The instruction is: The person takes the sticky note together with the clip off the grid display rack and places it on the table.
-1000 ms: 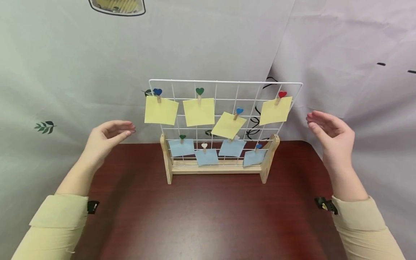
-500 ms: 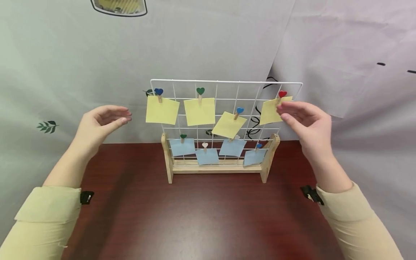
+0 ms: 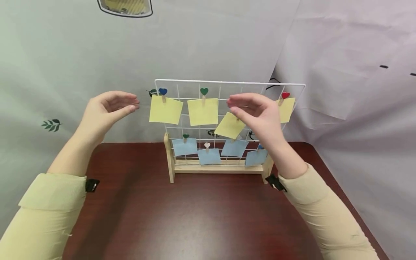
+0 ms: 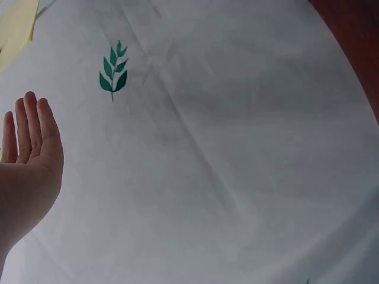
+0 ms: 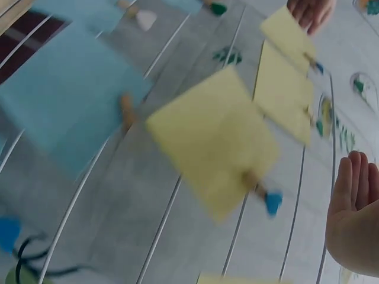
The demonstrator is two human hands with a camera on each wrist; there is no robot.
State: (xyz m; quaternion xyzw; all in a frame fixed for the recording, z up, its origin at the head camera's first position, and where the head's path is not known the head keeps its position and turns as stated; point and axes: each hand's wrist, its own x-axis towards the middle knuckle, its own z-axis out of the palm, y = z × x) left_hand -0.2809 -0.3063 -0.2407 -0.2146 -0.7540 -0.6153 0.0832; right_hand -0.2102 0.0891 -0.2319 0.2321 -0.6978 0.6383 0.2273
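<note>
Hovering before the white wire grid [image 3: 230, 82], the right hand [image 3: 264, 117] has its fingers loosely extended and its thumb spread apart beneath them, gripping nothing; the left hand [image 3: 100, 115] takes the same relaxed shape, in the air just beside the grid's left end. Four yellow notes [image 3: 203, 112] and four blue notes [image 3: 209, 156] hang on the grid — eight notes, each with a heart clip. Two yellow notes lie between the hands, a tilted yellow note [image 3: 229, 126] sits behind and just below the right fingertips, and the one with the red heart clip [image 3: 285, 95] is right of that hand, partly covered by it. All the blue notes hang lower than both hands, above the crossbar of the wooden stand [image 3: 217, 169] on the dark red table [image 3: 195, 216]. From the right wrist, the tilted note's blue heart clip [image 5: 263, 194] shows, which the right hand hides in the head view; the left wrist view gives the fingers side-on, near a green leaf print [image 4: 113, 74] on the backdrop. A second ago the right hand was beyond the grid's right end — now it has crossed inward, and the left hand is somewhat higher.
</note>
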